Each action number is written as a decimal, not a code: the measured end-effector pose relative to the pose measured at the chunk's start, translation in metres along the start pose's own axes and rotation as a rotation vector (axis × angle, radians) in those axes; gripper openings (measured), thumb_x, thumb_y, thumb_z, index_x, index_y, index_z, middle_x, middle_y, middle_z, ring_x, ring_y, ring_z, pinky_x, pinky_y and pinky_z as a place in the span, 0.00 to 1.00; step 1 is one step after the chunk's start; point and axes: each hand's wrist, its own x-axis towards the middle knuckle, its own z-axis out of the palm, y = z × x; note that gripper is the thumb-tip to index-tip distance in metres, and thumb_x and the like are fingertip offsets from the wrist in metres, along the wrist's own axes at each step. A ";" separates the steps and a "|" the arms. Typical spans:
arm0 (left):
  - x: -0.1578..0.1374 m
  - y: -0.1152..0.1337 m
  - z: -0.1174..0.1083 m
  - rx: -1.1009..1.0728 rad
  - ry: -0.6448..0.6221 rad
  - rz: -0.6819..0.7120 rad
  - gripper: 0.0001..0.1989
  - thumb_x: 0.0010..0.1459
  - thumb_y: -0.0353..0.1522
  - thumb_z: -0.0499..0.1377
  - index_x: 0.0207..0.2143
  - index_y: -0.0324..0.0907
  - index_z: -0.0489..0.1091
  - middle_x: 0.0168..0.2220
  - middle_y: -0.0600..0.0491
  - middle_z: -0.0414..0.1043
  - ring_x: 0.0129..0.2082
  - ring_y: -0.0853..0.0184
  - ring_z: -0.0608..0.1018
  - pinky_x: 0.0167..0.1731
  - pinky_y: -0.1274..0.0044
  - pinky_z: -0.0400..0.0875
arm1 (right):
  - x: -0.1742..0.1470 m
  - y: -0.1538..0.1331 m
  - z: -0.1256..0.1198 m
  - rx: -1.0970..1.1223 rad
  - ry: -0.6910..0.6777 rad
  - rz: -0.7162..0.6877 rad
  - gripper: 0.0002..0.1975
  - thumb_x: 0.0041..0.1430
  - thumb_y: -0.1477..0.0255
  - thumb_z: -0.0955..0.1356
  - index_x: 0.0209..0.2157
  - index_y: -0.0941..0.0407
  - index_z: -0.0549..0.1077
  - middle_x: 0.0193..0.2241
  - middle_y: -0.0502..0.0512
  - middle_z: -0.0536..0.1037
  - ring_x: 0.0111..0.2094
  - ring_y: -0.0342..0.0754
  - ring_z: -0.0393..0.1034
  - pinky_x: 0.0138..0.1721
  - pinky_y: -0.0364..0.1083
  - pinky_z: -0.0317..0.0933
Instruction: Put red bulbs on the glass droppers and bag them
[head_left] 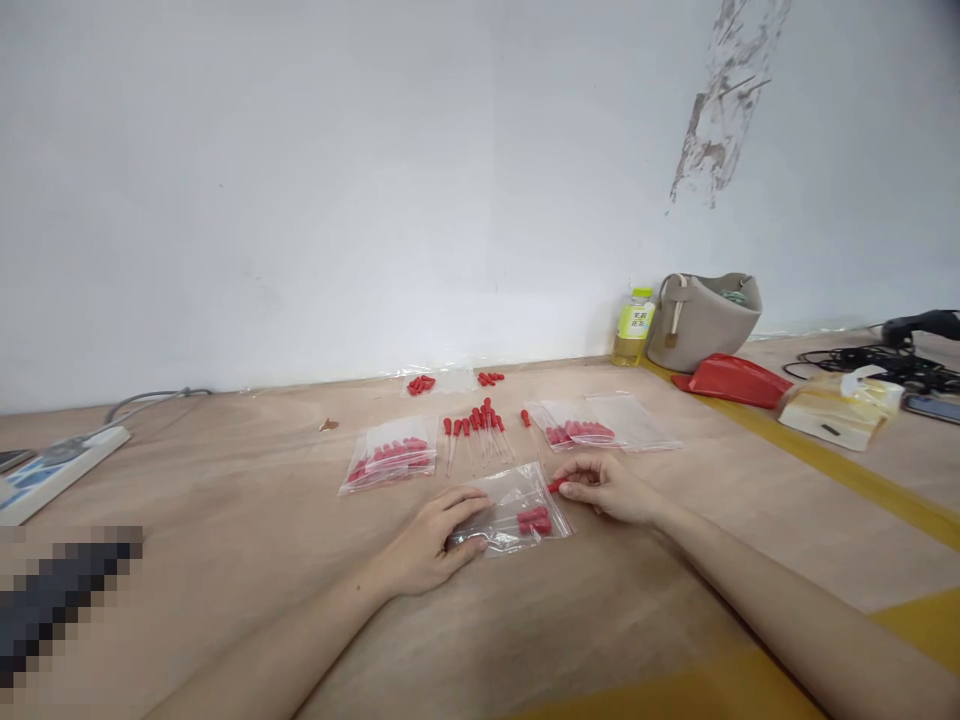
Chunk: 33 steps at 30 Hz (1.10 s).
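A clear zip bag (499, 542) lies flat in front of me, with a few red-bulbed droppers (534, 520) inside near its right end. Around the bag's left end, my left hand (431, 545) is closed, fingers above and thumb below. My right hand (611, 490) pinches the red bulb of another dropper (556, 485) at the bag's right edge; its clear stem points left over or into the bag, I cannot tell which. Just beyond lies a loose group of droppers (480, 422), and a single dropper (526, 418) is right of it.
Filled bags lie at left (397, 460) and right (574, 432), beside a flat bag (634, 420). Red bulbs (421, 385) sit by the wall. At right are a bottle (634, 328), a grey bag (705, 325), a red packet (735, 382) and tissues (840, 410); a power strip (71, 465) is left.
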 end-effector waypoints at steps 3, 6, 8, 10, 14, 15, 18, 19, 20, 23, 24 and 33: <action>0.001 0.001 -0.001 -0.016 -0.007 0.000 0.19 0.56 0.35 0.52 0.52 0.47 0.58 0.51 0.50 0.61 0.50 0.63 0.65 0.49 0.69 0.60 | 0.002 0.001 0.005 -0.151 0.065 -0.084 0.12 0.44 0.66 0.68 0.31 0.59 0.72 0.21 0.49 0.69 0.21 0.38 0.59 0.22 0.39 0.54; 0.002 0.003 -0.001 -0.029 -0.001 0.009 0.19 0.56 0.34 0.52 0.51 0.46 0.59 0.50 0.50 0.62 0.49 0.63 0.65 0.49 0.69 0.60 | 0.004 0.004 0.008 -0.290 0.131 -0.106 0.09 0.44 0.69 0.68 0.29 0.58 0.73 0.20 0.48 0.67 0.20 0.38 0.56 0.20 0.39 0.51; 0.002 0.003 -0.001 -0.031 0.003 0.010 0.19 0.56 0.34 0.52 0.51 0.46 0.59 0.49 0.50 0.62 0.48 0.63 0.65 0.48 0.69 0.60 | 0.004 0.004 0.010 -0.316 0.137 -0.107 0.08 0.44 0.70 0.68 0.28 0.57 0.73 0.20 0.48 0.66 0.20 0.38 0.56 0.20 0.39 0.51; 0.002 0.004 -0.001 -0.029 0.002 0.007 0.19 0.56 0.34 0.52 0.51 0.46 0.59 0.50 0.50 0.62 0.48 0.63 0.65 0.48 0.69 0.60 | 0.003 0.002 0.013 -0.253 0.109 -0.087 0.08 0.44 0.70 0.67 0.30 0.57 0.73 0.20 0.48 0.67 0.20 0.39 0.57 0.21 0.39 0.52; 0.002 0.004 -0.001 -0.020 0.001 0.007 0.19 0.56 0.34 0.52 0.51 0.46 0.59 0.49 0.50 0.63 0.48 0.63 0.66 0.48 0.70 0.60 | 0.001 -0.003 0.025 0.030 0.066 -0.028 0.11 0.45 0.70 0.66 0.34 0.58 0.68 0.27 0.51 0.71 0.24 0.40 0.63 0.24 0.39 0.57; 0.002 0.004 -0.002 -0.019 0.000 0.006 0.19 0.56 0.34 0.52 0.51 0.45 0.59 0.49 0.50 0.63 0.48 0.63 0.66 0.48 0.70 0.60 | 0.000 -0.004 0.026 0.081 0.052 -0.003 0.12 0.46 0.69 0.66 0.35 0.57 0.66 0.28 0.51 0.71 0.24 0.40 0.63 0.23 0.39 0.57; 0.002 0.003 -0.002 -0.014 -0.001 0.011 0.18 0.56 0.34 0.52 0.50 0.45 0.60 0.49 0.49 0.63 0.49 0.63 0.65 0.48 0.69 0.60 | 0.000 -0.007 0.021 0.085 0.038 0.048 0.13 0.47 0.67 0.65 0.35 0.56 0.63 0.27 0.49 0.70 0.19 0.38 0.61 0.18 0.38 0.55; 0.002 0.003 -0.001 -0.013 -0.001 0.015 0.18 0.56 0.34 0.52 0.50 0.45 0.60 0.49 0.49 0.63 0.49 0.63 0.65 0.48 0.69 0.60 | 0.002 -0.008 0.017 0.034 0.076 0.046 0.12 0.47 0.68 0.64 0.34 0.57 0.64 0.26 0.49 0.70 0.18 0.38 0.60 0.18 0.38 0.55; 0.002 0.003 -0.001 -0.013 -0.001 0.018 0.18 0.56 0.35 0.52 0.50 0.44 0.60 0.49 0.49 0.63 0.49 0.63 0.65 0.48 0.70 0.60 | 0.005 -0.010 0.013 -0.040 0.134 0.034 0.10 0.47 0.69 0.64 0.32 0.57 0.65 0.25 0.49 0.70 0.19 0.38 0.61 0.19 0.39 0.56; 0.002 0.002 -0.001 -0.027 0.002 0.014 0.15 0.56 0.34 0.52 0.47 0.43 0.61 0.48 0.49 0.63 0.47 0.63 0.66 0.47 0.71 0.61 | 0.023 -0.016 0.002 -0.350 0.284 -0.019 0.03 0.46 0.74 0.64 0.26 0.58 0.67 0.24 0.51 0.71 0.25 0.41 0.65 0.26 0.41 0.58; 0.002 0.002 -0.002 -0.033 0.007 0.010 0.14 0.56 0.34 0.52 0.45 0.43 0.62 0.47 0.49 0.64 0.47 0.64 0.66 0.47 0.71 0.61 | 0.032 -0.018 0.000 -0.455 0.302 -0.014 0.02 0.46 0.75 0.63 0.25 0.58 0.67 0.24 0.51 0.71 0.27 0.42 0.65 0.29 0.41 0.58; 0.001 0.003 -0.002 -0.057 0.012 -0.006 0.09 0.57 0.33 0.51 0.41 0.43 0.61 0.45 0.49 0.65 0.45 0.64 0.67 0.45 0.72 0.62 | 0.120 -0.019 0.026 -0.695 0.380 0.349 0.20 0.43 0.77 0.65 0.42 0.64 0.62 0.38 0.72 0.70 0.39 0.59 0.67 0.35 0.51 0.59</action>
